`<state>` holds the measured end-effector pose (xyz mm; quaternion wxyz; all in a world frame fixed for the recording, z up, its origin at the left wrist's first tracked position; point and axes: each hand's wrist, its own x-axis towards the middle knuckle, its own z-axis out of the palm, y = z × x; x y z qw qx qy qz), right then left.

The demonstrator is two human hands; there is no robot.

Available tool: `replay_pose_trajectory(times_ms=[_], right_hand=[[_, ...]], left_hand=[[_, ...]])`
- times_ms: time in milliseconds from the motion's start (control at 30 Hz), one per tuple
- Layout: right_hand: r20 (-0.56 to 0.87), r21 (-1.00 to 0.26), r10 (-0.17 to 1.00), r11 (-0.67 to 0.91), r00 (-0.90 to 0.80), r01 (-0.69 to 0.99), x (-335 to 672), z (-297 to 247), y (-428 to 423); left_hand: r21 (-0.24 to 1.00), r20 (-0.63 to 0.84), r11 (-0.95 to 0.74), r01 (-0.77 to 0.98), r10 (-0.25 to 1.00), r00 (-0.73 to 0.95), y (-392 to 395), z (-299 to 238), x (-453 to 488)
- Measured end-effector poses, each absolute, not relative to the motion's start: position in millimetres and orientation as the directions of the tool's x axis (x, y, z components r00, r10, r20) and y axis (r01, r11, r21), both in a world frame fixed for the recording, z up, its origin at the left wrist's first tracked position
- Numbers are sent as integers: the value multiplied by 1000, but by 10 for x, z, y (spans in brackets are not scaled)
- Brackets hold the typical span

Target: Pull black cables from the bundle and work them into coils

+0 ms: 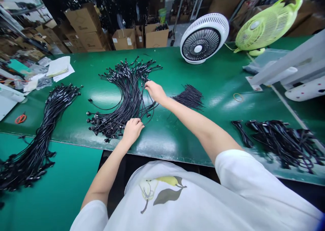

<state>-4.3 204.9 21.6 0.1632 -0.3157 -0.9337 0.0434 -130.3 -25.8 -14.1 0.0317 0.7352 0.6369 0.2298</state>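
A large pile of black cables with small connectors at both ends lies on the green table in front of me. My right hand is at the pile's right side, fingers pinched on a black cable near its upper end. Closer to me, at the lower right of the pile, my left hand has its fingers closed around a cable that loops out to the right. The exact grip of its fingertips is partly hidden. Just right of my right hand lies a heap of thin black ties.
Another long cable bundle lies at the left, beside orange-handled scissors. Coiled, tied cables lie at the right. A white fan and a green fan stand along the back, with cardboard boxes beyond the table.
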Motion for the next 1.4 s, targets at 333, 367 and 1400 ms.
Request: replay_pose_trajectory(times_ms=[333, 367, 1400], right_hand=[[603, -415, 511, 857, -613, 306, -34, 742, 1903], [611, -390, 494, 868, -619, 308, -19, 745, 1939], [543, 119, 631, 596, -554, 794, 837, 1442, 1492]], left_hand=[[898, 8, -24, 440, 999, 38, 118, 162, -1532], [914, 20, -25, 405, 1000, 16, 155, 156, -1550], [951, -278, 271, -148, 960, -27, -710, 245, -1725]])
